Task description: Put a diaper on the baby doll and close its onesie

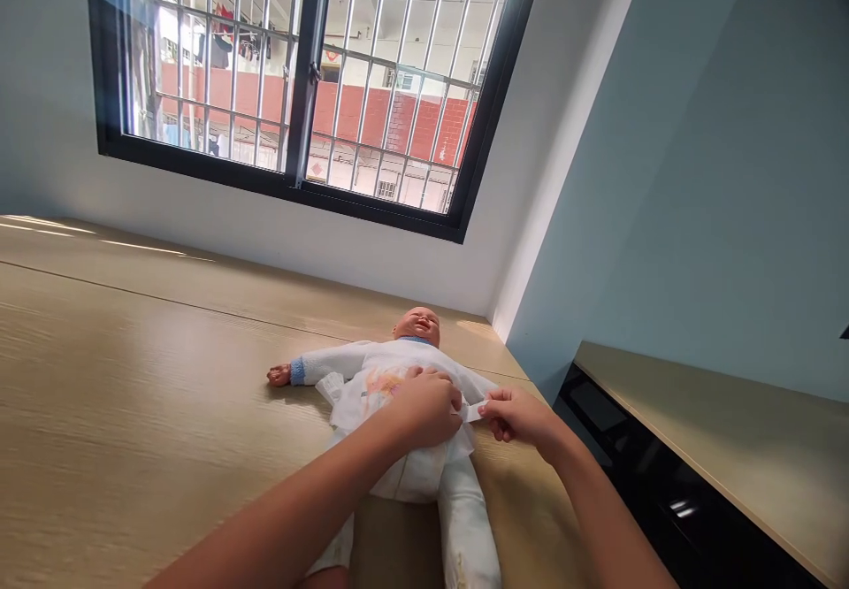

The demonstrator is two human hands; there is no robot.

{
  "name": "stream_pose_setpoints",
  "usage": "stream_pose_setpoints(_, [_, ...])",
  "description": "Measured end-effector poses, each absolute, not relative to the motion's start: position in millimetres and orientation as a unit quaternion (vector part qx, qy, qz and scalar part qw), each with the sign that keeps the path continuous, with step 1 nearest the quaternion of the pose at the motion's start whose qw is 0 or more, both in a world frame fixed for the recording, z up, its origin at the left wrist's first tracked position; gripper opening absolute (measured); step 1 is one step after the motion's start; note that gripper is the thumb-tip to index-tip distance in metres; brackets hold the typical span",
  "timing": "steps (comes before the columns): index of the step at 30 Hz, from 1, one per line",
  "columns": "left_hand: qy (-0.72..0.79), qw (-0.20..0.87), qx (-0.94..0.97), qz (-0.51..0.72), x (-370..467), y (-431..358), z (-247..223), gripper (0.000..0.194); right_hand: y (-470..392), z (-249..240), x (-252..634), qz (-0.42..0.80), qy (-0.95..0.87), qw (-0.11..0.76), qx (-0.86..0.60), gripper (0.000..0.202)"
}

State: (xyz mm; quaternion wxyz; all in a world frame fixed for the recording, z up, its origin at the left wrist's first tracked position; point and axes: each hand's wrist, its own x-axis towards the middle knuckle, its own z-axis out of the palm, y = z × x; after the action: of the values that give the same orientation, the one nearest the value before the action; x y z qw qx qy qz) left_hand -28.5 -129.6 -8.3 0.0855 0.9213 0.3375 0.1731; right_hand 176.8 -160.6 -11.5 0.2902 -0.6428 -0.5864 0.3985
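A baby doll (422, 327) lies on its back on the wooden table, head toward the window, in a white top with blue cuffs and white trousers. Around its middle is a white diaper (415, 476) with an orange print on the front. My left hand (430, 405) rests over the diaper's front, its fingers curled onto the edge near the doll's waist. Between the thumb and fingers of my right hand (521, 416) is a white diaper tab (475, 411), pulled out sideways. The left hand and forearm hide part of the diaper.
The table (133, 412) reaches to the wall below a barred window (298, 85). At right, beyond a gap, stands a second wooden surface (716, 412) with a glossy black front (637, 447). A blue wall (696, 173) rises behind it.
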Motion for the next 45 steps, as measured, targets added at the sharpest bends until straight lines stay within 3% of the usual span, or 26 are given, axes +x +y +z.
stream_pose_setpoints(7, [0.381,0.062,0.907,0.17,-30.0,-136.1,-7.1,0.022,-163.6,-9.6,168.1,0.494,-0.57,0.365,-0.545,0.026])
stream_pose_setpoints(17, [0.445,0.098,0.889,0.049,-28.1,-142.7,5.5,0.06,-167.7,-8.0,178.0,0.502,-0.624,0.309,-0.513,0.026])
stream_pose_setpoints(22, [0.447,0.082,0.889,0.05,-25.2,-137.2,2.8,0.054,-164.6,-10.7,186.8,0.527,-0.599,0.341,-0.497,0.027])
stream_pose_setpoints(27, [0.427,0.066,0.893,0.127,-26.5,-133.4,-7.0,0.045,-162.8,-10.3,190.3,0.544,-0.544,0.378,-0.514,0.026])
stream_pose_setpoints(32, [0.375,0.037,0.909,0.177,-29.0,-129.3,-14.9,0.057,-161.2,-13.7,190.2,0.547,-0.553,0.379,-0.502,0.024])
stream_pose_setpoints(38, [0.395,0.047,0.909,0.128,-28.8,-127.8,-10.6,0.043,-159.8,-16.6,186.2,0.544,-0.588,0.362,-0.476,0.025])
stream_pose_setpoints(45, [0.431,0.046,0.896,0.095,-22.6,-128.6,-5.1,0.05,-160.9,-18.7,170.0,0.542,-0.603,0.392,-0.435,0.025])
